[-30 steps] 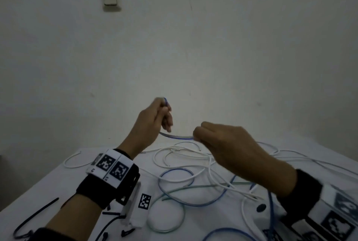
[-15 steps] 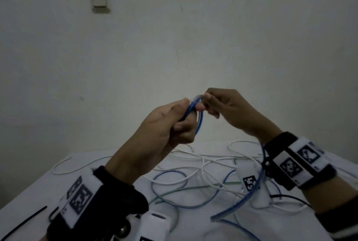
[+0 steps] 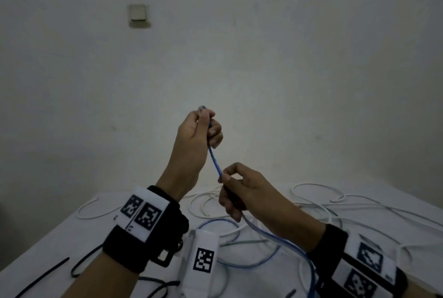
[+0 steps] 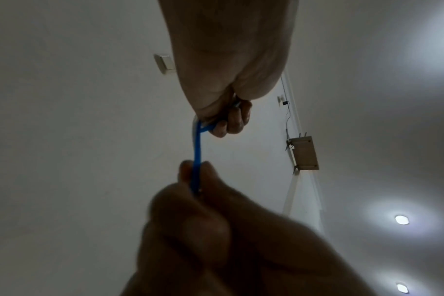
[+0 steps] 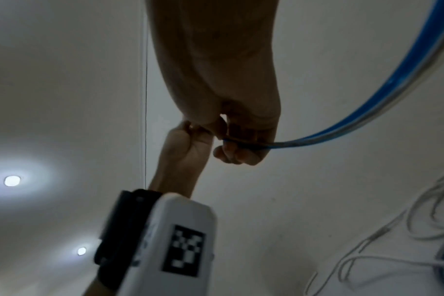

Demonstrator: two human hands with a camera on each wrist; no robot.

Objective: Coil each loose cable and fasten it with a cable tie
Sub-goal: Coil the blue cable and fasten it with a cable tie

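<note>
Blue cable [image 3: 215, 161] runs tight between both hands, raised above the white table [image 3: 60, 237]. The left hand [image 3: 194, 139] is higher and closes its fingers around the cable end. The right hand [image 3: 242, 187] is lower and pinches the same cable between thumb and fingers; from there the cable hangs down to the table. White cables [image 3: 316, 192] lie loose on the table, and black cable ties [image 3: 43, 276] lie near its left edge.
</note>
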